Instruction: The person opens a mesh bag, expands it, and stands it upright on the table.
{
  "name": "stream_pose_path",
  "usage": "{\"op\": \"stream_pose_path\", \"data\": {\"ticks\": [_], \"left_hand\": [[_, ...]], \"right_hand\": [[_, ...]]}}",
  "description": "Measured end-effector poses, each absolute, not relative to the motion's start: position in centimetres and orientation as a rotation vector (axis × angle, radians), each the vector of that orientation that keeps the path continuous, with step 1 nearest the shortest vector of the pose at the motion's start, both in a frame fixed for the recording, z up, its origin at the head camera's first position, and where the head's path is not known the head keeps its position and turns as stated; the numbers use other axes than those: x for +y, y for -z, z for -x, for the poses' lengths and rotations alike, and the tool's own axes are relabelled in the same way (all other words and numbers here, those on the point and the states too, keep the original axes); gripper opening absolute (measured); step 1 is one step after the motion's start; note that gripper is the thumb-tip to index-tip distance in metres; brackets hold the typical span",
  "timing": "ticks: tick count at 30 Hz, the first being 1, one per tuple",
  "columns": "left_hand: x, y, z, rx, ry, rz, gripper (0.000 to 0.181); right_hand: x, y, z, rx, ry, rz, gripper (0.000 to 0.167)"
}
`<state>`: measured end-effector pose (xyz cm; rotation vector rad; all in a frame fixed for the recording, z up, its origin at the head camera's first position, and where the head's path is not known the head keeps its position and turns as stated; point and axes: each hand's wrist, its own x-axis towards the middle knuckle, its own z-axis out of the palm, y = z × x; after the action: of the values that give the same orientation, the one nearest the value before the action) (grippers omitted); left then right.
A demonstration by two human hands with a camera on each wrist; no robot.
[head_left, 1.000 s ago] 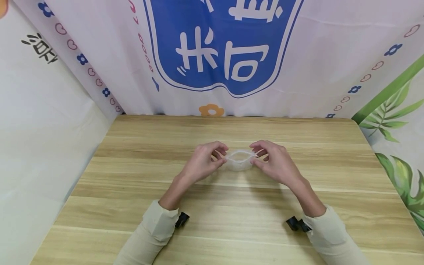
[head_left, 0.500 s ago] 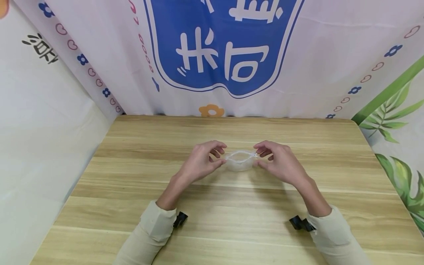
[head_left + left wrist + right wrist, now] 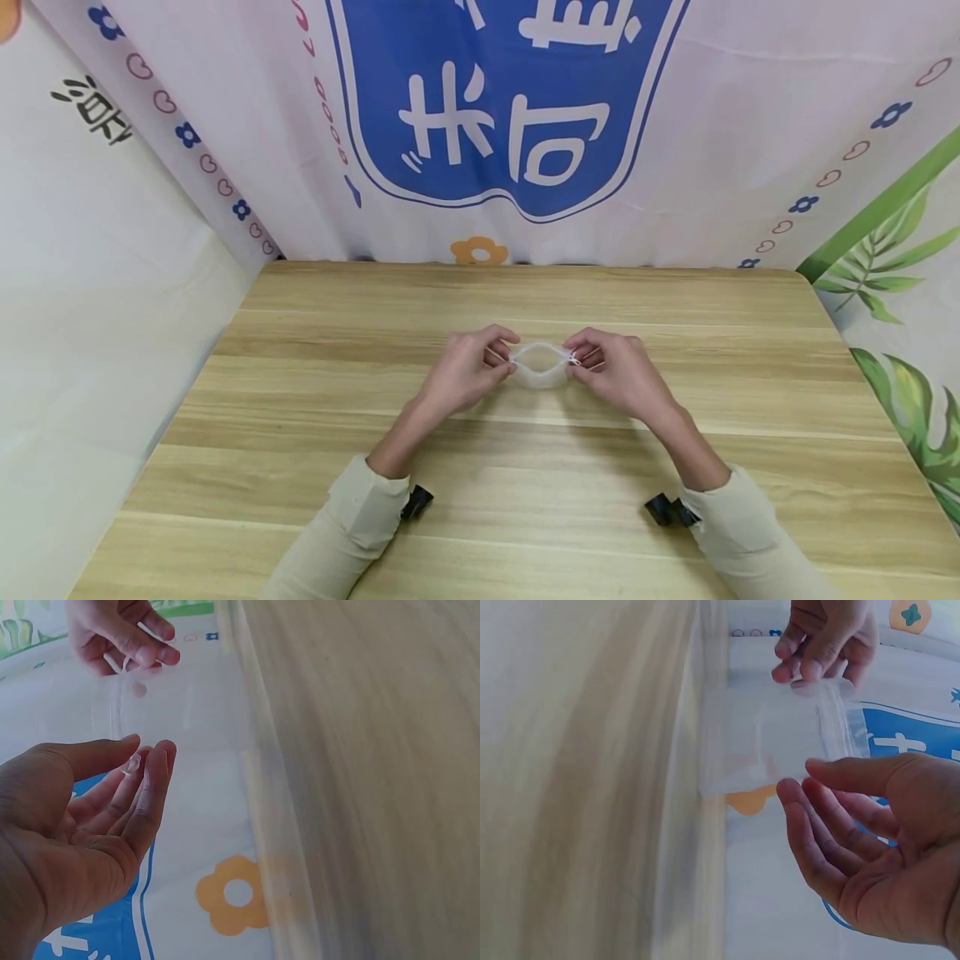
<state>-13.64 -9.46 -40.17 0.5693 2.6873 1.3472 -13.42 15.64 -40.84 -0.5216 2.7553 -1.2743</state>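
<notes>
A small frosted, see-through zip bag (image 3: pixel 542 380) stands upright on the wooden table, its mouth spread into an eye shape toward the head camera. The left hand (image 3: pixel 471 368) pinches the left end of the mouth between thumb and fingertips. At the opposite end, the right hand (image 3: pixel 619 372) pinches the bag beside a small white zip slider (image 3: pixel 574 358). Through the bag's wall (image 3: pixel 191 705) in the left wrist view, the backdrop shows faintly. No contents can be made out in the bag (image 3: pixel 754 742) in the right wrist view.
The wood-grain table (image 3: pixel 525 517) reaches back to a printed curtain (image 3: pixel 720 167) with a blue emblem. A white wall sheet (image 3: pixel 112 292) borders the left side, and a leaf-printed sheet (image 3: pixel 907 350) the right. Black wrist cameras (image 3: pixel 417 502) sit at both sleeve cuffs.
Half a second ago the fingers were looser and the right hand stood farther right. Both hands have since come inward onto the mouth's ends, and the mouth has widened.
</notes>
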Motion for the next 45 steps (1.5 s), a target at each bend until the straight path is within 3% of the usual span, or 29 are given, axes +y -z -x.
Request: {"op": "stream_pose_path", "data": {"ticks": [23, 45], "left_hand": [[-9.1, 40.9, 14.4, 2.612, -1.349, -0.409, 0.032], [-8.2, 41.6, 14.7, 2.677, -1.136, -0.488, 0.036]], "right_hand": [[14.6, 41.8, 13.6, 2.777, 1.216, 0.436, 0.024], [13.3, 42.2, 13.4, 2.771, 1.165, 0.41, 0.026]]}}
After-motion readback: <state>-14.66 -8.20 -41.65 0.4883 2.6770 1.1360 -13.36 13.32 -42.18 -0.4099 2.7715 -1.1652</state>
